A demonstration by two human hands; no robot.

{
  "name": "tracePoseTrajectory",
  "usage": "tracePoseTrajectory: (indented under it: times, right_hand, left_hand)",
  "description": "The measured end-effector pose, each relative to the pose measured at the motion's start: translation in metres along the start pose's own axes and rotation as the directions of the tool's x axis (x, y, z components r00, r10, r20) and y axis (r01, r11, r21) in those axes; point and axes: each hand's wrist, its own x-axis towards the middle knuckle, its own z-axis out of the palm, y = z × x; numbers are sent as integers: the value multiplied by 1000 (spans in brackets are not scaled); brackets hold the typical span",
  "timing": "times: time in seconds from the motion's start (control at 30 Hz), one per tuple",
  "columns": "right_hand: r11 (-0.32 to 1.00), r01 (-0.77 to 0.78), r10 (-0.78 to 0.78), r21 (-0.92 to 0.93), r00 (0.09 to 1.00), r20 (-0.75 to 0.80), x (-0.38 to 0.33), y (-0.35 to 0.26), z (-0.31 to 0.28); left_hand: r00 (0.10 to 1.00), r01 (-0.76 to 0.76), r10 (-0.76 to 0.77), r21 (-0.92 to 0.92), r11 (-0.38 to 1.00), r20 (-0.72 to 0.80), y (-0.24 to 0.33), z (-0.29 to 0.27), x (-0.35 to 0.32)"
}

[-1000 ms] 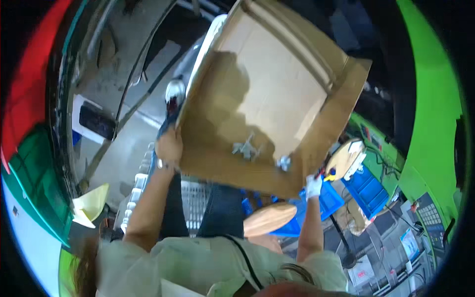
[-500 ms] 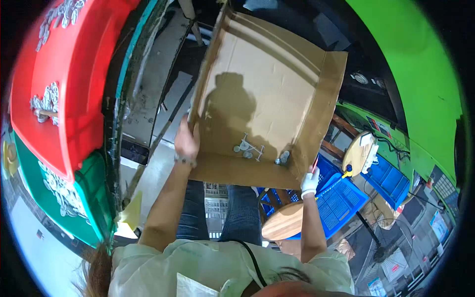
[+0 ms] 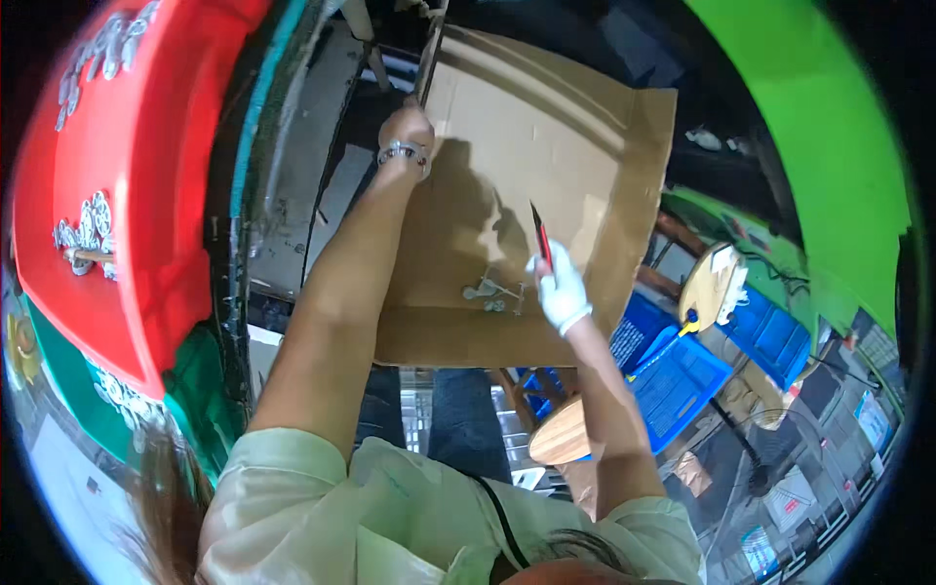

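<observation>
A shallow open cardboard box point(image 3: 526, 346) lies in front of me, tilted in view. My left hand point(image 3: 407, 129), bare with a bracelet at the wrist, is closed at the box's left wall and seems to grip its edge. Over the inside of the box is my right hand point(image 3: 563, 290), in a white glove, its fingers wrapped round a slim red tool point(image 3: 542, 240) with a dark pointed tip. The tip points up and away from me. A few small pale parts joined by thin sprues point(image 3: 495, 291) lie near the box's near wall, left of the glove.
On the left stand a red bin point(image 3: 156, 195) and a green bin point(image 3: 200, 390) with many small grey parts. A blue basket point(image 3: 678, 390), a round wooden stool top point(image 3: 561, 434) and a blue tray point(image 3: 775, 341) are at right. Green machine panels point(image 3: 799, 127) rise at far right.
My left hand has slid farther up along the box's left wall. My right hand has left the near right corner and moved over the box's inside, the red tool raised in it.
</observation>
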Motion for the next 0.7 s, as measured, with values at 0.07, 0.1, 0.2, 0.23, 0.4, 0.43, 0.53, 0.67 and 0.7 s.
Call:
tracePoseTrajectory:
  times: [0.07,0.1,0.2,0.23,0.4,0.43,0.53,0.67,0.7]
  right_hand:
    - [999,53,-53,2,998,-40,28,18,4]
    - [998,-12,13,58,1000,-28,41,31,1]
    - [994,65,-73,-84,993,-92,90,14,2]
    - [983,114,-133,-144,983,-127,108,9,2]
    - [918,48,13,-393,989,150,196,-44,17]
    - [857,245,-202,-453,969,143,212,-45,24]
    - [739,443,-388,-508,896,216,254,-57,36]
    - [709,502,-440,-496,864,245,271,-70,34]
    - [709,511,-470,-486,856,215,273,-73,34]
  left_hand:
    - [999,40,-40,-15,999,37,-8,11,-20]
    - [996,78,-76,-18,997,54,-1,12,-34]
    - [995,101,-101,25,995,4,-23,17,-57]
    - [995,91,-91,19,996,-35,-26,23,-64]
    - [990,134,-133,9,991,-37,-26,32,-68]
    - [992,96,-96,-2,995,-77,-31,39,-65]
    - [991,80,-75,36,996,-107,-33,48,-64]
    - [994,95,-93,16,995,-64,-24,43,-64]
    - [997,52,-52,-1,999,-54,-17,39,-60]
